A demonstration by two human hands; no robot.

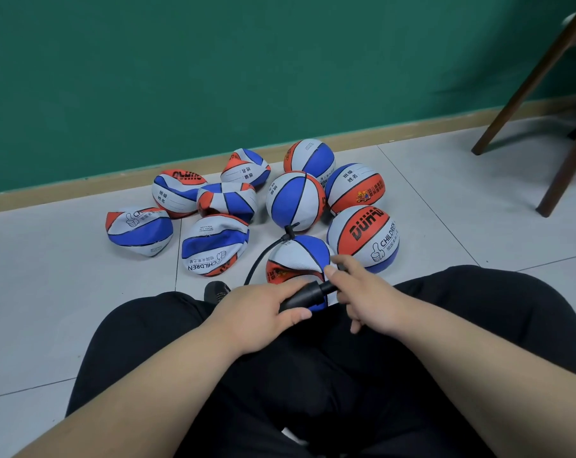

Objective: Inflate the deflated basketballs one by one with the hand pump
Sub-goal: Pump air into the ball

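Our left hand and right hand cover most of the pump, and we lose the lower part of the ball behind them. The chair runs off the right edge.

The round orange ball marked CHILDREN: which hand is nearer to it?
Right. The right hand, pinching the pump at its handle end, sits close beside the orange ball; the left hand, gripping its other end, is farther left.

Evenly lit, moderately bright, with soft diffuse light from above. Noted faint, short shadows beneath the basketballs on the floor. Sharp at centre, with legible print. Bowed along the skirting by wide-angle distortion toward the edges. Slightly soft over the forearms.
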